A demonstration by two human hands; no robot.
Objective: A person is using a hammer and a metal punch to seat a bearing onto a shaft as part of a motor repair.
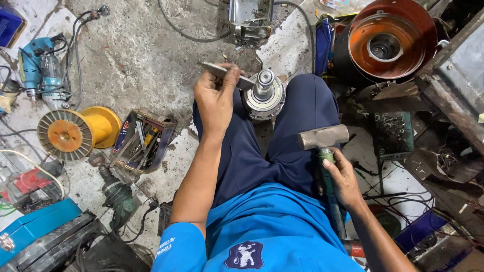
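Note:
I sit with a metal rotor (pixel 263 94), shaft upward, standing between my knees on the concrete floor. My left hand (pixel 216 98) grips a flat grey metal bar (pixel 210 68) and holds its tip against the rotor just below the shaft end. My right hand (pixel 343 180) is closed around the green handle of a steel-headed hammer (pixel 323 137), whose head hovers over my right thigh, apart from the rotor.
A yellow spool (pixel 75 132) and an open box of small tools (pixel 143 141) lie on the left. A teal drill (pixel 39 69) and an angle grinder (pixel 116 194) lie nearby. An orange round housing (pixel 388 40) stands far right, beside a dark workbench (pixel 454 85).

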